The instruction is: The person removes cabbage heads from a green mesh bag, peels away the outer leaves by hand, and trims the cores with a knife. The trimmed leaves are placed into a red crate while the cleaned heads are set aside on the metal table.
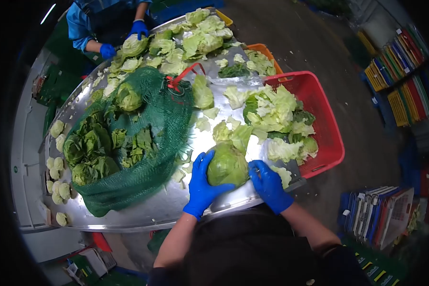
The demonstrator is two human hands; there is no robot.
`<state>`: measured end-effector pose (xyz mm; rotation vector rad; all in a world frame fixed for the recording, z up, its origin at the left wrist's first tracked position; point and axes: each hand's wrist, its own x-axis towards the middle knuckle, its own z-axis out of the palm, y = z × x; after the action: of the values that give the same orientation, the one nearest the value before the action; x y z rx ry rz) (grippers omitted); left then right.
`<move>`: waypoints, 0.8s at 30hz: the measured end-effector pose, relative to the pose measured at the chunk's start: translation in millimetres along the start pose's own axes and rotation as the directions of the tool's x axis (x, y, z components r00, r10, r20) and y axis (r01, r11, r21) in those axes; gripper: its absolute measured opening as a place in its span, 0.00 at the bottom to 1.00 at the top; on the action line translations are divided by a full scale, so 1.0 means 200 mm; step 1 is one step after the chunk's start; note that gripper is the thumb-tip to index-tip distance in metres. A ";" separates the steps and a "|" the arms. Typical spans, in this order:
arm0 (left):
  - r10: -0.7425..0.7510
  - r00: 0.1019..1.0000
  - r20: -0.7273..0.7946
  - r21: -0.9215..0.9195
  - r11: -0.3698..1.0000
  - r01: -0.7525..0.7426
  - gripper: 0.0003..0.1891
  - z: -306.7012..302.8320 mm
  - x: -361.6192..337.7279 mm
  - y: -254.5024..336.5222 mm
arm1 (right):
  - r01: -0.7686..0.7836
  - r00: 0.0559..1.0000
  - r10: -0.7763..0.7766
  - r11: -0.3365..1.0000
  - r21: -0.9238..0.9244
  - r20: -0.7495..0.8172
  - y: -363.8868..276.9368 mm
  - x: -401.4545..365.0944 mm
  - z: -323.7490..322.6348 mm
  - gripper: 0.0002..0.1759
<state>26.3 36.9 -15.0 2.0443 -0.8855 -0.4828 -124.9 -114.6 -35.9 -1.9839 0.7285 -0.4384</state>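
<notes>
A round green cabbage (227,165) rests near the front edge of the metal table (169,205). My left hand (203,185), in a blue glove, is spread around its left side, thumb along the bottom. On the right, my right hand (269,186), also gloved in blue, has its fingers bent beside the cabbage; whether they pinch anything is too small to tell. Loose pale leaves (233,131) lie just behind the cabbage. A green mesh sack (152,167) with cabbages and dark leaves spreads to the left, a red tie (176,82) at its top.
At the right a red crate (336,138) stands against the table, leaves heaped at its inner side. A co-worker (95,28) in blue gloves handles cabbage at the far left. Pale cut pieces (57,183) line the left edge. Stacked crates (376,214) stand at right.
</notes>
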 end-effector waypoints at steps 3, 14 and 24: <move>0.037 0.999 0.008 -0.073 0.997 -0.036 0.55 0.02 0.03 -0.07 | -0.153 0.986 0.157 0.986 -0.063 0.057 -0.03 -0.07 -0.03 0.11; -0.103 0.989 0.110 -0.364 0.921 0.136 0.56 -0.03 0.05 -0.15 | -0.118 0.947 0.167 0.975 -0.189 0.273 -0.04 -0.01 0.02 0.12; -0.085 0.990 0.115 -0.211 0.972 0.108 0.56 -0.05 0.08 -0.09 | -0.263 0.809 0.349 0.935 -0.239 0.474 0.04 0.12 0.05 0.14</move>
<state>50.9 38.1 -25.0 1.8809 -0.7617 -0.7154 -103.2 -126.8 -47.3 -1.9564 0.7355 0.3511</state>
